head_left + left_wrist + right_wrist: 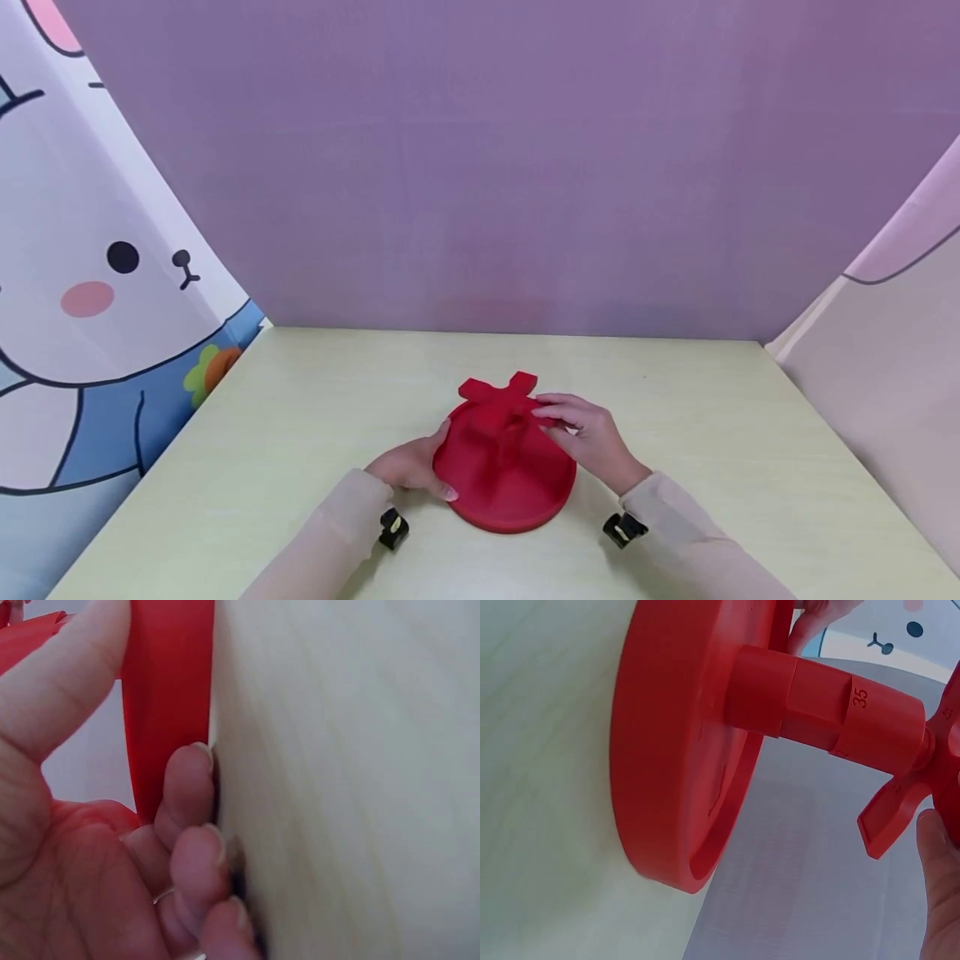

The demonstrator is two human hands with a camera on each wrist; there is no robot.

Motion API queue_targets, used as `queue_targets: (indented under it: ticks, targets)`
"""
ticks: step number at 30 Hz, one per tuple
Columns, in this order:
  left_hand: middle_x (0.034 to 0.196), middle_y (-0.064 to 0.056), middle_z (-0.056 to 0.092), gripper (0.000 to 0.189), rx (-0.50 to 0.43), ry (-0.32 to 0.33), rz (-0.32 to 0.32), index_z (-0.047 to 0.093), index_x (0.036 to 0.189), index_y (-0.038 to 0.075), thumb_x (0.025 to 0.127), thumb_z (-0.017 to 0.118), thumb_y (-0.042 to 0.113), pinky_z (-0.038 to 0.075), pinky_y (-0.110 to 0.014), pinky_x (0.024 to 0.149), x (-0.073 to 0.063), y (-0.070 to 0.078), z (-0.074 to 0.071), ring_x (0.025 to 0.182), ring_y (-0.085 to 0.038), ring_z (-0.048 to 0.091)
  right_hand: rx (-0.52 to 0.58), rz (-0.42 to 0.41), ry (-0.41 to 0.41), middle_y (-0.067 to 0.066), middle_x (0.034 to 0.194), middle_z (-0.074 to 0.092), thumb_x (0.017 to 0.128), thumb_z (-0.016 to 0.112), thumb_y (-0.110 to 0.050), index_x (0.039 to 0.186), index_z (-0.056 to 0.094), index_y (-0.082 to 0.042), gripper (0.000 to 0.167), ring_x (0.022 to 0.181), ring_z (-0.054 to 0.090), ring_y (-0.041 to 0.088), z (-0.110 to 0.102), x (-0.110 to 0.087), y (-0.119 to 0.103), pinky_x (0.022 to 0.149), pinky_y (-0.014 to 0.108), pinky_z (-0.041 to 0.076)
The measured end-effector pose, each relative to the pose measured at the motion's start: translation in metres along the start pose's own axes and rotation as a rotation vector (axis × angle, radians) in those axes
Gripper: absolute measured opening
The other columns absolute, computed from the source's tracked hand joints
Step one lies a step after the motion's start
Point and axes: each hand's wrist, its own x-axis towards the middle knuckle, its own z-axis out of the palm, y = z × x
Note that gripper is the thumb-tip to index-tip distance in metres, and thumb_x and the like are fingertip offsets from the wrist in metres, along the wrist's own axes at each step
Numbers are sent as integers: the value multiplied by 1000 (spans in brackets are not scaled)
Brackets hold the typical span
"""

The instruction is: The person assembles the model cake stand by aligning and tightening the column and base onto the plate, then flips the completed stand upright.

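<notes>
A red plastic stand with a round, rimmed base (510,504) is on the table. From the base rises a thick post (817,705), marked 35 in the right wrist view. The post carries a cross-shaped top (495,393) with flat, flared arms. My left hand (411,463) grips the left side of the base, with the thumb and curled fingers at its rim. My right hand (588,429) pinches an arm on the right of the cross; its thumb (937,862) lies against the red plastic. Part of that arm is hidden behind the fingers.
The pale wooden table (337,375) runs back to a purple cloth wall (480,167). A cartoon-printed cloth (112,358) hangs on the left, a pale one (885,392) on the right. Each sleeve wears a small black wrist device.
</notes>
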Motion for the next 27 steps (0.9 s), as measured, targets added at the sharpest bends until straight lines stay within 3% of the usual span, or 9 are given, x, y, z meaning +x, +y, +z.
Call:
queue_targets:
  ticks: [5,11,18,27]
  targets:
    - [146,-15,36,109,-4,2,10,15,152,1,70,85,14,43,-49,96,2,-1,-2,131,-35,34,-4,13,-10,17,110,65,71,72,20,101,72,4,34,94,64,29,1,-2,-1,69,24,55]
    - [145,-14,37,109,-16,5,12,14,152,1,70,85,14,44,-48,94,3,-4,-4,130,-34,35,5,-26,-20,20,112,64,68,72,23,102,71,5,39,97,63,33,5,-4,0,72,19,53]
    - [145,-14,38,110,-11,4,0,14,153,2,70,85,15,46,-46,91,4,-5,-7,127,-34,36,-123,-137,-31,19,111,64,64,79,17,98,73,4,37,99,63,33,7,-1,0,78,14,49]
    - [144,-15,38,110,-34,2,1,13,153,1,70,85,14,45,-49,94,3,-10,-6,128,-35,35,-209,-147,-75,17,113,62,63,80,16,103,71,1,44,99,62,31,7,-5,-3,71,17,52]
